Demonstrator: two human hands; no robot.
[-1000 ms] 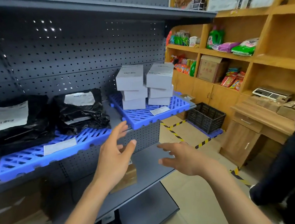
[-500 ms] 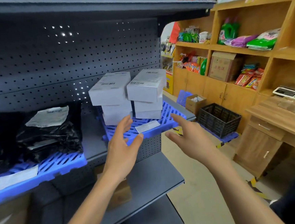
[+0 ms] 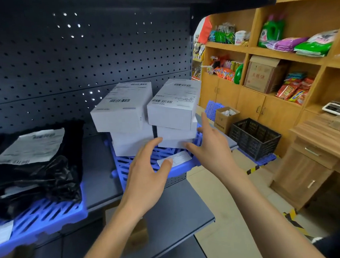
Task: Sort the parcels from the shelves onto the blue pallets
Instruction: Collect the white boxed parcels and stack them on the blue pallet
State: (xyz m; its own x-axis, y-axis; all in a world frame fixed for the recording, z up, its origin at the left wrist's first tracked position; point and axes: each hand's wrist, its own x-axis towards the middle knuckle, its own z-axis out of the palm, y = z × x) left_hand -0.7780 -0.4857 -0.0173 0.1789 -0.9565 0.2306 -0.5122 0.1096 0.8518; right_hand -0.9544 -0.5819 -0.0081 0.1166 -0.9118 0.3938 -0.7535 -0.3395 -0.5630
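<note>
Two stacks of white labelled boxes stand side by side on a blue pallet (image 3: 180, 168) on the dark metal shelf: the left stack (image 3: 124, 112) and the right stack (image 3: 173, 106). My left hand (image 3: 147, 180) is open, fingers spread, just in front of the left stack's bottom box. Beside the right stack's lower boxes hovers my right hand (image 3: 212, 147), open too, its fingertips close to them. Neither hand holds anything. A black plastic parcel (image 3: 39, 171) with a white label lies on a second blue pallet (image 3: 49, 217) at the left.
A brown cardboard box (image 3: 137, 234) sits on the lower shelf under my left forearm. A black crate (image 3: 254, 138) and a small open carton (image 3: 224, 118) stand on the floor to the right. Wooden shelving with goods (image 3: 281, 43) and a wooden desk (image 3: 321, 152) fill the right side.
Both hands have moved up and forward from the lower shelf level to the white box stacks. The view has come closer and shifted right, so the boxes appear larger.
</note>
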